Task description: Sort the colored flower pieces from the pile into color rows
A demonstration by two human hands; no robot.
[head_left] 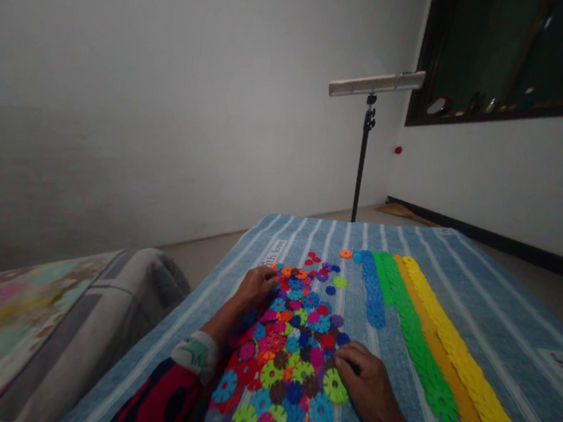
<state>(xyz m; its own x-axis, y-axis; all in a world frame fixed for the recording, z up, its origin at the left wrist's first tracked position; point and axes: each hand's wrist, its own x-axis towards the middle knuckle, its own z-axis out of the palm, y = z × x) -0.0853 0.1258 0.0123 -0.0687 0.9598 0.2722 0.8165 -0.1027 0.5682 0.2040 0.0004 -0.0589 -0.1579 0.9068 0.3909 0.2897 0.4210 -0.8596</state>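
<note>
Flat, notched plastic snowflake discs point(297, 347) in many colours lie in a mixed heap between my two hands. My left hand point(255, 287) rests at the heap's far left edge, fingers bent together over the discs. What it holds, if anything, is hidden. Beside the heap's right edge is my right hand point(368, 381), its fingers curled in near a lime-green disc point(335, 386); I cannot make out anything inside them. To the right, overlapping discs form rows sorted by colour: a short blue row point(372, 291), a green row point(411, 339), an orange row point(429, 341) and a yellow row point(462, 351).
A blue striped cloth point(500, 328) covers the table. An orange disc point(346, 253) lies near the blue row's far end. Left of the table stands a surface with patterned fabric point(68, 323). Behind the table rises a black stand point(362, 159) with a panel on top.
</note>
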